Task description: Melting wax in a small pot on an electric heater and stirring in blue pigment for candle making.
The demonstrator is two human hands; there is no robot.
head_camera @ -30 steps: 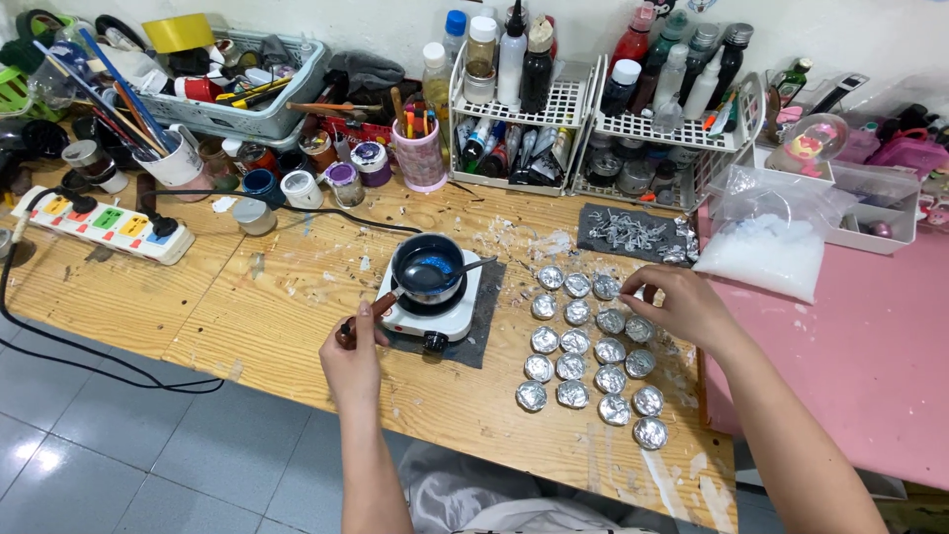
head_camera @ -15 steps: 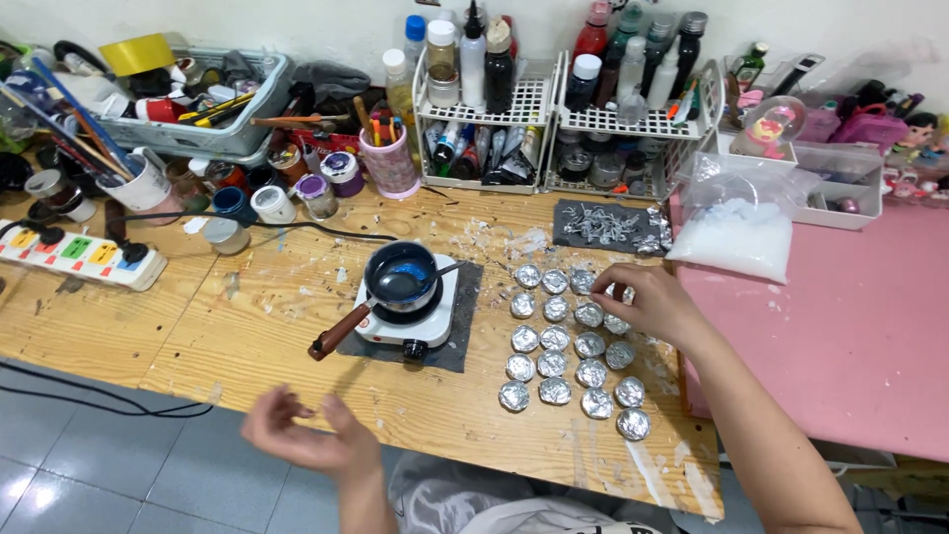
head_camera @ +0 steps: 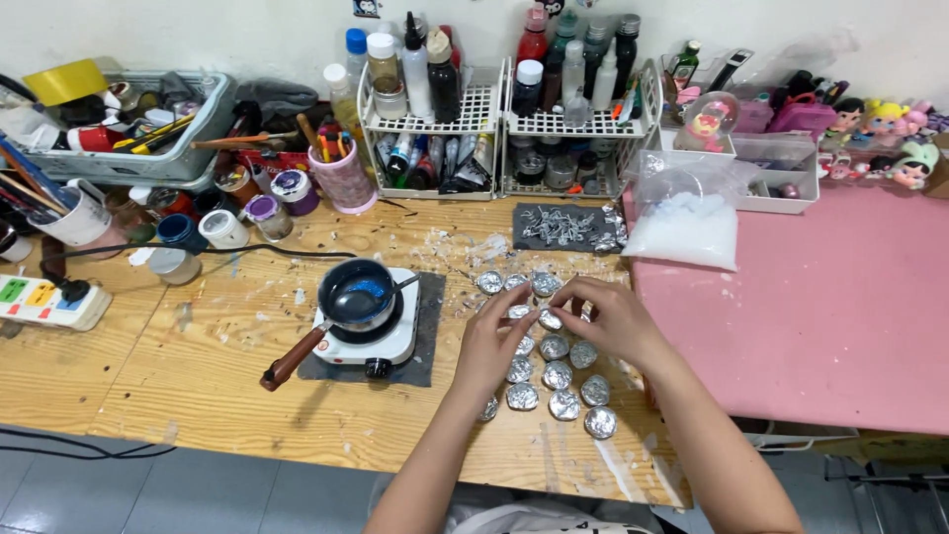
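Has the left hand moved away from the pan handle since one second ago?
Yes. The left hand left the pan handle and went right, past the hot plate, onto the foil cups.

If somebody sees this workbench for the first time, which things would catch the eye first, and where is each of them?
The eye goes first to the rows of small round foil-wrapped cups in the middle of the wooden table, where the left hand and the right hand meet over one cup. To their left, a dark blue saucepan with a brown handle sits on a small white hotplate. To their right lies a clear bag of white granules, at the edge of the pink surface.
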